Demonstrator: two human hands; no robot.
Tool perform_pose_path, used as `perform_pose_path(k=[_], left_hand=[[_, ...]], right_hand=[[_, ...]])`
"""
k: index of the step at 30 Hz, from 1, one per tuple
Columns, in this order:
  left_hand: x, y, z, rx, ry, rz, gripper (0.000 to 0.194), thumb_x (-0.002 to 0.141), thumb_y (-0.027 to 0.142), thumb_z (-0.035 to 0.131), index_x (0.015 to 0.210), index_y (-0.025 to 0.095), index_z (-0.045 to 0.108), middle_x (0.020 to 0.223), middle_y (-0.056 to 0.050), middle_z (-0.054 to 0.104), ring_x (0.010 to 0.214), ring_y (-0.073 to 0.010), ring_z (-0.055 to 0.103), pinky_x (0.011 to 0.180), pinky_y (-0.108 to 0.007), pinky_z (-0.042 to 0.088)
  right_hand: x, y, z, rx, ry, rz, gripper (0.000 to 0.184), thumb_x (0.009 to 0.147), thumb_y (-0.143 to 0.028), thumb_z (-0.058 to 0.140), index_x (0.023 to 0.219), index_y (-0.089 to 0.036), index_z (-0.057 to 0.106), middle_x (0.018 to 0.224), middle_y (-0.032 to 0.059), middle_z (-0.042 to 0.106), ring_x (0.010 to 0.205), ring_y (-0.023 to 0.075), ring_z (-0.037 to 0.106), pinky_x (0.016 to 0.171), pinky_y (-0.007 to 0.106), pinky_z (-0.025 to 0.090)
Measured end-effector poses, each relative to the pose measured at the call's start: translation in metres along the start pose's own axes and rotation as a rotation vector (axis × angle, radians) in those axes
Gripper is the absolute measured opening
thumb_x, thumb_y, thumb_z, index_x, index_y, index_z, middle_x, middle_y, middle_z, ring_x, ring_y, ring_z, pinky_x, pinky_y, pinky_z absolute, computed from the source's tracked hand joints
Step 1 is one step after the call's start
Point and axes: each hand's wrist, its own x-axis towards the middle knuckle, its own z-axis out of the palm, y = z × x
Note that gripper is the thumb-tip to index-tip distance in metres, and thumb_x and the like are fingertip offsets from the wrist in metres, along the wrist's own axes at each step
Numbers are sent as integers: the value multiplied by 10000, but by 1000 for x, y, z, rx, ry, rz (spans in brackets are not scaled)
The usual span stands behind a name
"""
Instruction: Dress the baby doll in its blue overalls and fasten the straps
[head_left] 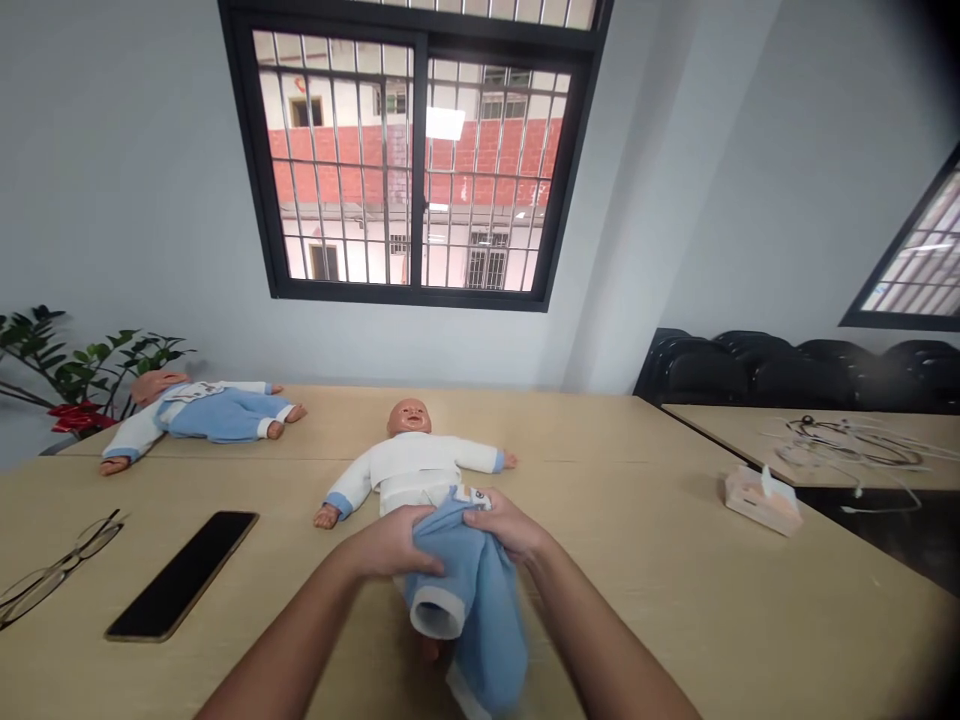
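A baby doll (pixel 409 455) in a white top lies on its back on the wooden table (pixel 660 560), head toward the window. Light blue trousers (pixel 472 600) cover its legs, bunched at the waist, and one foot peeks out of a white cuff. My left hand (pixel 390 545) grips the trousers' waistband on the left side. My right hand (pixel 502 525) holds the waistband on the right side, at the doll's hip. Both forearms reach in from the bottom edge.
A second doll (pixel 199 412) in blue lies at the far left by a leafy plant (pixel 82 365). A black phone (pixel 184 572) and glasses (pixel 52 565) lie on the left. A tissue pack (pixel 761 497) sits right, with cables (pixel 847 445) and black chairs (pixel 795 375) beyond.
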Motion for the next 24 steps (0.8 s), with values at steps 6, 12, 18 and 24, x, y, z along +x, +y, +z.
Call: perform_pose_path(k=[6, 12, 18, 24], left_hand=[[1, -4, 1, -220, 188, 110, 572, 928, 607, 611, 1293, 171, 669, 1294, -118, 701, 1212, -290, 630, 1118, -435, 441], [2, -9, 12, -268, 141, 123, 676, 903, 652, 615, 1371, 164, 606, 1363, -136, 656, 1245, -293, 605, 1124, -441, 429], [-2, 7, 16, 56, -45, -37, 462, 733, 328, 766, 1168, 201, 672, 1018, -25, 718, 907, -230, 643, 812, -311, 510], [-4, 13, 12, 156, 97, 5, 238, 702, 165, 541, 917, 179, 643, 853, 8, 650, 780, -174, 549, 703, -247, 448]], right_hand=[[-2, 1, 10, -28, -147, 57, 747, 605, -475, 959, 1233, -176, 686, 1131, 95, 733, 976, 224, 691, 921, 364, 519], [0, -7, -2, -257, -158, 9, 533, 725, -447, 893, 1144, -160, 731, 1081, 71, 744, 954, 206, 683, 963, 374, 502], [0, -4, -6, -172, -78, 3, 499, 682, -436, 917, 1042, -136, 746, 1002, 69, 753, 893, 201, 685, 873, 344, 527], [-9, -7, 1, -107, -180, 155, 595, 743, -567, 849, 1154, -155, 724, 1171, 117, 730, 1053, 248, 685, 990, 403, 499]])
